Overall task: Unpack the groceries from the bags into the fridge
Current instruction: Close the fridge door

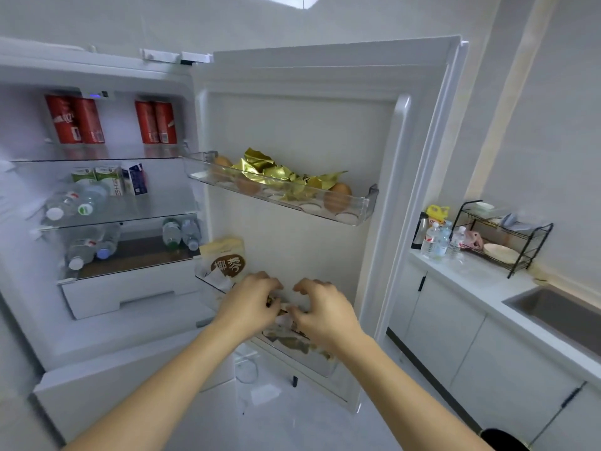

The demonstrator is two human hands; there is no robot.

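Because my own hands cover most of it, I can make out little of the packet (286,323) I am handling in the lower door bin (292,348): only scraps of pale wrapper and brownish print show between and below my palms, blurred. Whether there is one packet or several I cannot tell.

From my head, the packet lies directly under and between my fingers, low in the open fridge door (302,131). My left hand (252,302) has its fingers curled down onto the packet's near-left end, gripping it. My right hand (322,312) pinches the wrapper with thumb and lower fingers, while its upper fingers are hooked and lifted, touching nothing that I can see.

Just up and left of my left fingers stands a cream snack bag (224,260) with a brown round label, in the same bin. Well above my fingers, the upper door tray (357,219) holds eggs (338,196) and crumpled gold foil wrappers (270,170). Far to the left of my hands, the shelves carry red cans (76,120), cartons (107,179) and lying water bottles (76,203).
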